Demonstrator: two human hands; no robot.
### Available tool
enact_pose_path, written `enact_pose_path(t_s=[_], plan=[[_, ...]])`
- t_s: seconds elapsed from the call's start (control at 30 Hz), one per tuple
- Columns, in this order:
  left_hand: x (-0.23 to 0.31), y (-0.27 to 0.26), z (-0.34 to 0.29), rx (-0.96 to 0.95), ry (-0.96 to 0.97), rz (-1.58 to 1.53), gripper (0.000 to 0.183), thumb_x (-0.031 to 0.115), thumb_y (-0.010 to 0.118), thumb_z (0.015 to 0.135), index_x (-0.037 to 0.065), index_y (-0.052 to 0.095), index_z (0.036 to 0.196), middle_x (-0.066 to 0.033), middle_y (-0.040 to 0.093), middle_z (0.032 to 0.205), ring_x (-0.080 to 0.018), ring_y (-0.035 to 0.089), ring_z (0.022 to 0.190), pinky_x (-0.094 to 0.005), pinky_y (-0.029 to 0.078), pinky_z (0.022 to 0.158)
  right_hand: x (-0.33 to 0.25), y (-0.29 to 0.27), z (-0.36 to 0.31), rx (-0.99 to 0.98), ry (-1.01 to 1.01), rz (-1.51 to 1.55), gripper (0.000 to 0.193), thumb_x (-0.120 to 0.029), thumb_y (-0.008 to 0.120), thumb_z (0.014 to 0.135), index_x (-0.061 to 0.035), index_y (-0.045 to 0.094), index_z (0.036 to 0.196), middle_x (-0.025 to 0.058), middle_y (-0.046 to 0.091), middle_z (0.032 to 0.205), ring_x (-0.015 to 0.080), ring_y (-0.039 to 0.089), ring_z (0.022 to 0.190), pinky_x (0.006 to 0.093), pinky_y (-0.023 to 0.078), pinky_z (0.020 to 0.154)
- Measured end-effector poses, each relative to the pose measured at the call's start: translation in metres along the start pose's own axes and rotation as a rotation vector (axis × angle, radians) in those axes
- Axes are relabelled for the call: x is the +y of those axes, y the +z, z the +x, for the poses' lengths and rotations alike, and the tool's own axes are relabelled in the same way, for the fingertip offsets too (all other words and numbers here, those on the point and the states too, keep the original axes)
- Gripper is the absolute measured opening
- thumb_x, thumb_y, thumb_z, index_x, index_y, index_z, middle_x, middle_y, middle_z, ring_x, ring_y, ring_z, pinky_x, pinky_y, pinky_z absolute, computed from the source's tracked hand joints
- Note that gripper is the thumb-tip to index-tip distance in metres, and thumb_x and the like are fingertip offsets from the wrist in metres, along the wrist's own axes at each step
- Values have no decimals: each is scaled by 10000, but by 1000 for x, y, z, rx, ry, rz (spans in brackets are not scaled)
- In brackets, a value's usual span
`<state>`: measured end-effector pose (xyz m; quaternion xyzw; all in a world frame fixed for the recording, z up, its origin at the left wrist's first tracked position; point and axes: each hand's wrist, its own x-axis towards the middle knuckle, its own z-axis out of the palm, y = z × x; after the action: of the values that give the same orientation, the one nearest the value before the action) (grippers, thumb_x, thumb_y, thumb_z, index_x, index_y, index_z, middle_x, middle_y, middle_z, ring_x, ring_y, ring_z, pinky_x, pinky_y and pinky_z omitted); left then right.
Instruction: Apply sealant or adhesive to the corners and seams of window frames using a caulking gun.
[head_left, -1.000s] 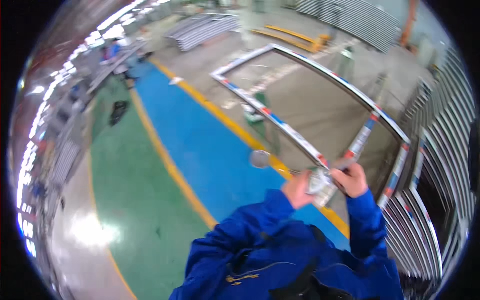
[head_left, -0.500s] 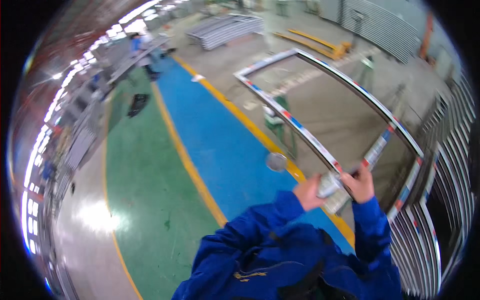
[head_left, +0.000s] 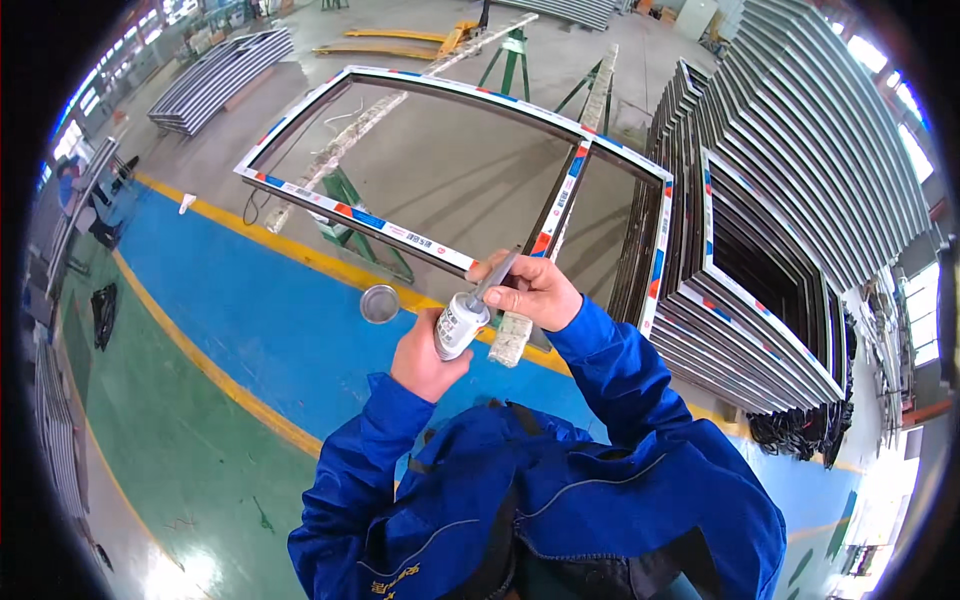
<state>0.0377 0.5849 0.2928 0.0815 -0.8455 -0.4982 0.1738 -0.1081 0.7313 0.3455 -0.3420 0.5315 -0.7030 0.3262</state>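
Note:
In my left hand [head_left: 422,362] is a small white bottle [head_left: 457,330] with dark print, tilted, the fingers wrapped round it. My right hand [head_left: 540,292] pinches a narrow grey tapered piece [head_left: 494,278] whose lower end meets the bottle's mouth. I cannot tell whether it is a nozzle or a blade. Just beyond my hands lies a large window frame [head_left: 395,232] with a crossbar [head_left: 567,190], covered in white, blue and red protective tape. It rests on beams over green trestles [head_left: 345,200]. The end of one whitish, crusted beam [head_left: 512,340] sticks out beside my right hand.
Stacked frames [head_left: 760,340] rise close on the right. A round metal tin [head_left: 379,304] stands left of my hands. Farther off are a yellow pallet truck [head_left: 400,42], another frame stack [head_left: 220,80] and a person [head_left: 75,190] at far left. Yellow lines border the blue walkway [head_left: 240,310].
My view has swung to the right, showing more of the stacked frames. My hands stay together at the bottle, where the grey piece now shows clearly in my right hand.

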Motion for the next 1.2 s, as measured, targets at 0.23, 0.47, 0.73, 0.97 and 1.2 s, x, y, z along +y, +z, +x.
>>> enact_pose_path(t_s=[0.23,0.47,0.73,0.97,1.2], plan=[[-5,2,3,-3,-31,15,515,147,747,674,3,496,1100,-203,639,975,-360,648,906,-399,512,754,23,-13,5,17,113,-196,299,-182,730,840,2,617,1047,40,640,916,98,598,857,252,500,773],[-9,4,7,1,-36,9,527,139,750,670,-1,494,1109,-201,639,978,-355,650,907,-398,512,760,16,-11,7,-39,46,-40,327,-217,765,808,-2,611,1001,32,640,895,89,595,830,247,500,750],[-8,-4,3,6,-19,-7,539,143,761,666,-6,495,1111,-201,640,985,-346,652,917,-393,513,768,-1,10,6,-26,34,17,384,-236,802,767,4,605,993,43,651,899,95,607,841,250,510,757],[-11,-5,-2,4,-28,-37,541,150,764,666,-5,497,1110,-195,642,982,-332,654,923,-388,512,769,8,10,7,6,179,-224,340,-194,711,855,11,594,1100,54,638,995,106,587,937,276,488,838],[-11,-6,-4,-20,-38,-99,531,155,760,667,-5,502,1103,-184,642,969,-324,654,911,-375,509,771,13,5,10,-70,60,-171,354,-216,712,856,4,598,1109,39,637,955,99,592,889,251,493,787]])
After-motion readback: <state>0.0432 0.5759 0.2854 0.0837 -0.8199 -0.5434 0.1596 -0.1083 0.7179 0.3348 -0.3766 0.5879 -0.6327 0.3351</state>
